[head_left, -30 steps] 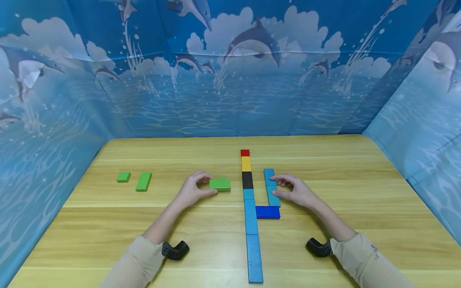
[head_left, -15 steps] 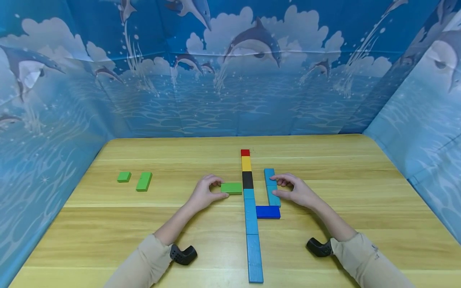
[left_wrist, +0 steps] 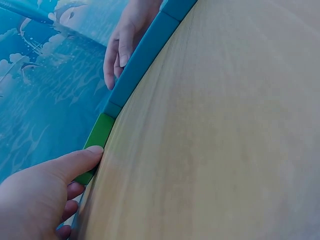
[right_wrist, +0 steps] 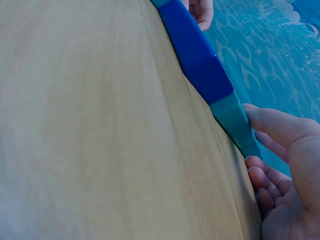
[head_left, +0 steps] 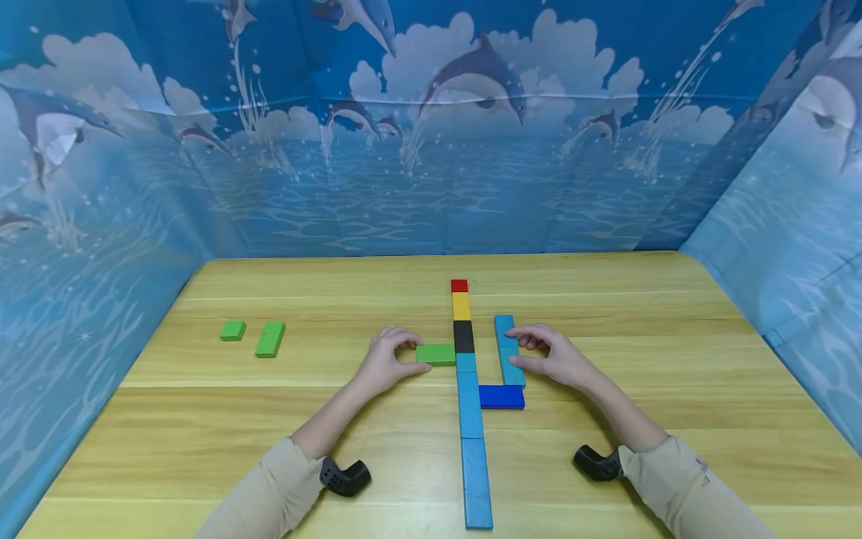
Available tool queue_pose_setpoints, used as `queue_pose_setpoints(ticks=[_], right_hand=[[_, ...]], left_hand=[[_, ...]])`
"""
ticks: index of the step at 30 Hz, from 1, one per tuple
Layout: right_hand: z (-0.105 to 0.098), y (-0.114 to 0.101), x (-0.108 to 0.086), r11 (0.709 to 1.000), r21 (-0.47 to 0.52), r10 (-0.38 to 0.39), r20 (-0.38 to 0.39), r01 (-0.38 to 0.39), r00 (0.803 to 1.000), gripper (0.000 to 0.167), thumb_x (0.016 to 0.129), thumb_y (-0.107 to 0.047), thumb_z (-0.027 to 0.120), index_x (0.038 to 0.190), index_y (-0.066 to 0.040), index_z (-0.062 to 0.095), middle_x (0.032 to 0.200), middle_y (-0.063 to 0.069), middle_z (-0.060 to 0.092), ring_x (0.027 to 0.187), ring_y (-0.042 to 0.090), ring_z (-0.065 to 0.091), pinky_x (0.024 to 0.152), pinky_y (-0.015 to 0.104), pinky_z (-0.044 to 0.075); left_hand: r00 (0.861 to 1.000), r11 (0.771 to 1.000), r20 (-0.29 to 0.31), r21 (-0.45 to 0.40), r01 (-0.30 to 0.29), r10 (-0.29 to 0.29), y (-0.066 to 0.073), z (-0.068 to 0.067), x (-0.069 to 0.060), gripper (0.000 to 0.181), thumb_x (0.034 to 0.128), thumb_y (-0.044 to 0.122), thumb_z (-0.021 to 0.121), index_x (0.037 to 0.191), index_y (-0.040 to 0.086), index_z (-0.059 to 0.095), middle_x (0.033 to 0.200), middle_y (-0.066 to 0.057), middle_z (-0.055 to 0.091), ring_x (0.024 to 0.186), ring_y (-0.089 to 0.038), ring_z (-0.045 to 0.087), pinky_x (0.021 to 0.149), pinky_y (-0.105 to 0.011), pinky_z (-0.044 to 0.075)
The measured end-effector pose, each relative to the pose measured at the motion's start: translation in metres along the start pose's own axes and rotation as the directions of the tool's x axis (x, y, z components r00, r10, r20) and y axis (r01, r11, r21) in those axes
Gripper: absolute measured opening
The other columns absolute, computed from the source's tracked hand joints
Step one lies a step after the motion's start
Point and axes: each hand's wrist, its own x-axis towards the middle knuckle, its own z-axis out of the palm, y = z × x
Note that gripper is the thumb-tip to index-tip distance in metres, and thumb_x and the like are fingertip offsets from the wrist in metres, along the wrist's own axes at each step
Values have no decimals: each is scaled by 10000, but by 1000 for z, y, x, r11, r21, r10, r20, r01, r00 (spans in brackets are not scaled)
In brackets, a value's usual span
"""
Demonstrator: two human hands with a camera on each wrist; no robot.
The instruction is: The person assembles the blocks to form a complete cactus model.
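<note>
In the head view my left hand [head_left: 387,365] pinches a green rectangular block [head_left: 435,355] between thumb and fingers. Its right end meets the long row of blocks, beside the lower part of the black block [head_left: 464,337]. The left wrist view shows the thumb on the green block [left_wrist: 100,129]. My right hand [head_left: 554,358] rests its loosely bent index finger and thumb at two light blue blocks [head_left: 506,330] set end to end. Below them a dark blue block [head_left: 501,397] lies crosswise, between them and the row. The right wrist view shows the thumb against a light blue block [right_wrist: 234,120].
The row runs from a red block [head_left: 459,286] through a yellow block [head_left: 461,305] and the black one to light blue blocks [head_left: 477,479] near the front. Two green blocks [head_left: 270,340] lie at the left of the wooden table [head_left: 606,292]. A dolphin-print curtain [head_left: 431,187] surrounds it.
My left hand has moved right with the green block, bringing its end from a gap left of the row up against it. My right hand and the blocks near it have stayed in place.
</note>
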Motion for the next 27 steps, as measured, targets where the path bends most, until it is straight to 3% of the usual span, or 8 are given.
queue_pose_setpoints(ticks=[17,21,27], right_hand=[[-1,-4,0,1000,-6,-6,1,6,1000,409,833,-55,647,1207,64,530,986,194,515,899,309,441,728,250,385],[0,-5,0,1000,-9,-8,2,8,1000,410,834,-54,646,1208,65,529,986,195,516,899,312,442,728,251,384],[0,-6,-1,1000,-7,-4,0,4,1000,409,834,-49,644,1208,68,527,987,201,515,900,313,441,725,248,383]], left_hand=[[1000,1000,4,5,-5,5,-1,-2,0,398,655,221,824,987,72,663,908,4,613,891,-175,497,844,-379,356],[1000,999,4,-33,-13,13,-2,-16,-1,491,650,237,826,1071,68,638,999,-27,614,950,-182,512,845,-375,418],[1000,1000,-23,-16,-15,15,-11,-56,-6,550,673,220,809,1151,58,593,1122,-91,583,1027,-261,499,902,-463,381]])
